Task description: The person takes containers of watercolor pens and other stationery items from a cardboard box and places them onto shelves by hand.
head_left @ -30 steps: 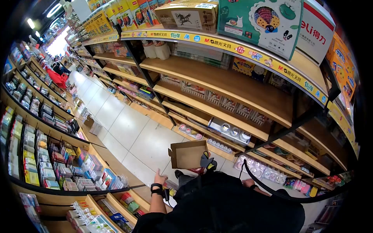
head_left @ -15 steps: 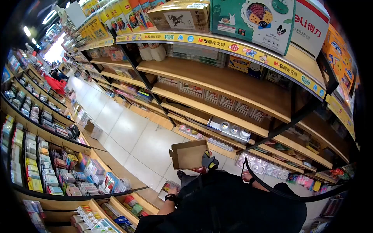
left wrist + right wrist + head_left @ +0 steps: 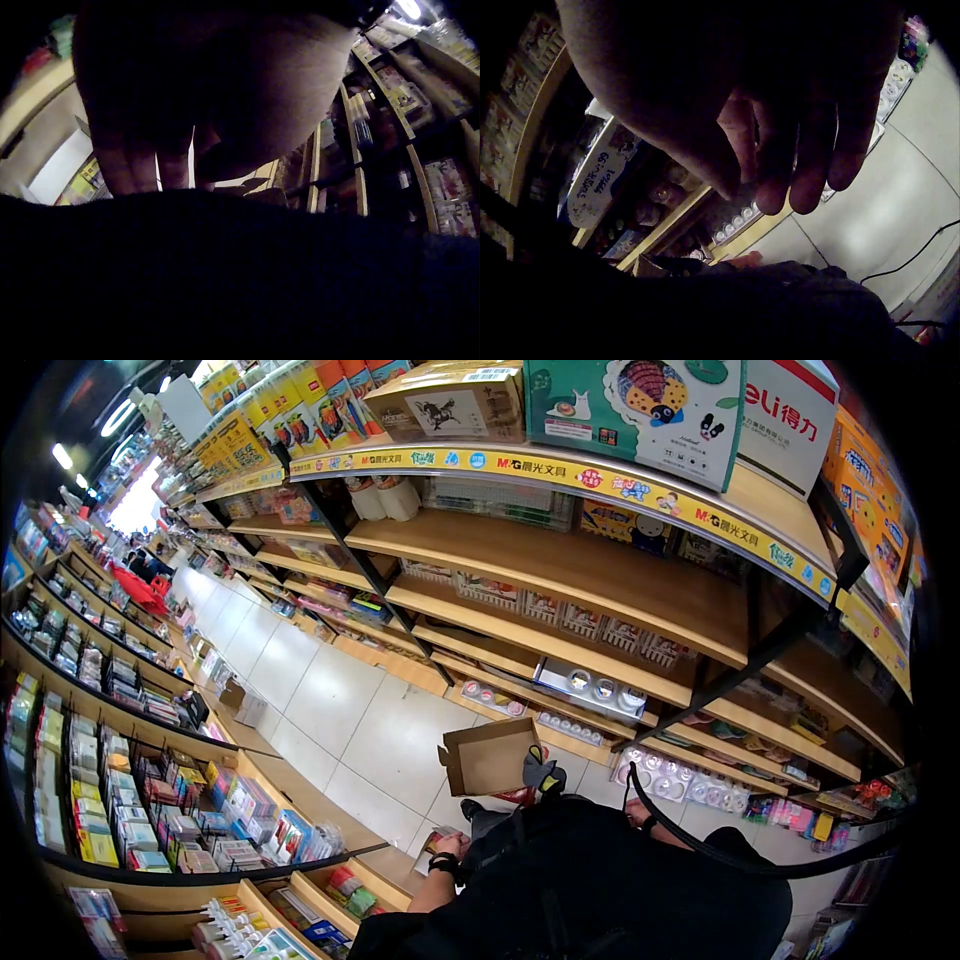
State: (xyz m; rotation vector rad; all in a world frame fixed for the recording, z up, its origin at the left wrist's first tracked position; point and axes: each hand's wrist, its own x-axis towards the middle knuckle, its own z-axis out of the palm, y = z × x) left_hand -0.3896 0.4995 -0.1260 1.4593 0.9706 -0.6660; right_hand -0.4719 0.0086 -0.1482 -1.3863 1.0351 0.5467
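My left hand (image 3: pixel 450 847), with a black band at its wrist, is low beside my dark trouser leg. In the left wrist view its fingers (image 3: pixel 142 169) point down behind dark cloth, and their tips are hidden. A white-sided box with yellow printed packs (image 3: pixel 82 184) is just past them. My right hand (image 3: pixel 638 815) hangs at my other side. Its fingers (image 3: pixel 802 180) droop loosely with nothing between them in the right wrist view. In front of me, an open brown cardboard box (image 3: pixel 485 760) is on the floor, overlapped by a grey and yellow item (image 3: pixel 541 771).
A tall wooden shelf unit (image 3: pixel 560 580) runs along the right, with boxed goods on top and clear-packed goods lower down. Racks of small packets (image 3: pixel 170 800) line the left. The tiled aisle (image 3: pixel 350 705) lies between, leading to a far figure in red (image 3: pixel 140 590).
My left hand has come down from an outstretched pose over the aisle to beside my leg. The right hand has hardly moved. The head view has shifted slightly.
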